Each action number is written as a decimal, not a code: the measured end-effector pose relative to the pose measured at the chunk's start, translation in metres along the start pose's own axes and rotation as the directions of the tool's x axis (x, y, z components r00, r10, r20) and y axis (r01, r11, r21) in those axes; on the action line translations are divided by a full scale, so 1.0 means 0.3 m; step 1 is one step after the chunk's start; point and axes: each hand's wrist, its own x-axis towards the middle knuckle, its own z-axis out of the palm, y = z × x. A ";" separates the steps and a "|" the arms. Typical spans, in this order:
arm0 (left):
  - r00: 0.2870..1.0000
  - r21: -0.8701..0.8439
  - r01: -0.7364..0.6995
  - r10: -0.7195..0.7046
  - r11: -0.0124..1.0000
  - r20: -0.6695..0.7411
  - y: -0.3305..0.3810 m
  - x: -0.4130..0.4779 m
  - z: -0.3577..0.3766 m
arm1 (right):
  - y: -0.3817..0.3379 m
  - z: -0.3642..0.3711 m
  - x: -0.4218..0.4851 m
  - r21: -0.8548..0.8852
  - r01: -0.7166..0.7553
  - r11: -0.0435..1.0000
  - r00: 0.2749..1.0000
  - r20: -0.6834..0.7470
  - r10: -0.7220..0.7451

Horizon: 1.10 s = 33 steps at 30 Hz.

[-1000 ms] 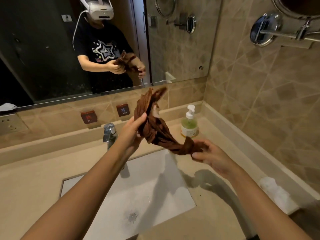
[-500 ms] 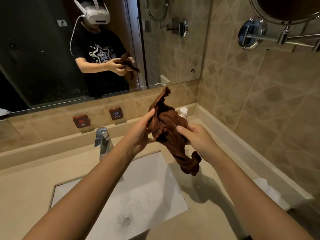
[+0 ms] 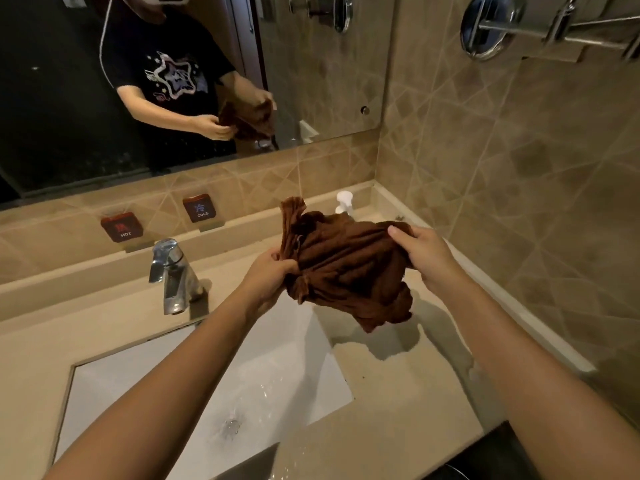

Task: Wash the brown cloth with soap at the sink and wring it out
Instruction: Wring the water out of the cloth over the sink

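Observation:
The brown cloth (image 3: 346, 268) is bunched and spread between both hands, held in the air above the right edge of the white sink (image 3: 145, 386). My left hand (image 3: 266, 275) grips its left end, with a corner sticking up past the fingers. My right hand (image 3: 424, 252) holds the right end from above. A loose fold hangs down toward the counter. The soap bottle (image 3: 344, 201) stands behind the cloth; only its white pump top shows.
A chrome faucet (image 3: 171, 271) stands at the sink's back edge, no water running from it. Hot (image 3: 122, 227) and cold (image 3: 200, 208) labels sit on the tiled ledge. A mirror fills the back wall; a tiled wall with a chrome fitting (image 3: 485, 27) lies to the right.
The cloth was a twisted rope stretched between my hands; my right hand let go of its lower end, moved up, and now the cloth is opened out wider between both hands.

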 end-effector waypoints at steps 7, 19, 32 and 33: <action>0.978 -0.190 0.205 -0.208 0.960 0.007 -0.056 0.052 0.016 | 0.021 -0.046 0.099 0.174 -0.199 0.964 0.980 0.065 0.190; 0.973 0.023 0.154 -0.147 0.988 -0.176 -0.088 0.240 -0.012 | 0.046 -0.173 0.288 0.036 -0.243 0.969 0.968 -0.048 0.244; 0.991 0.632 0.072 -0.125 0.772 0.040 0.056 0.403 0.082 | 0.002 -0.233 0.362 0.087 -0.178 0.980 0.978 -0.096 0.186; 0.999 0.630 0.019 -0.034 0.776 0.012 0.080 0.411 0.081 | -0.008 -0.238 0.365 0.116 -0.145 0.983 0.981 -0.114 0.159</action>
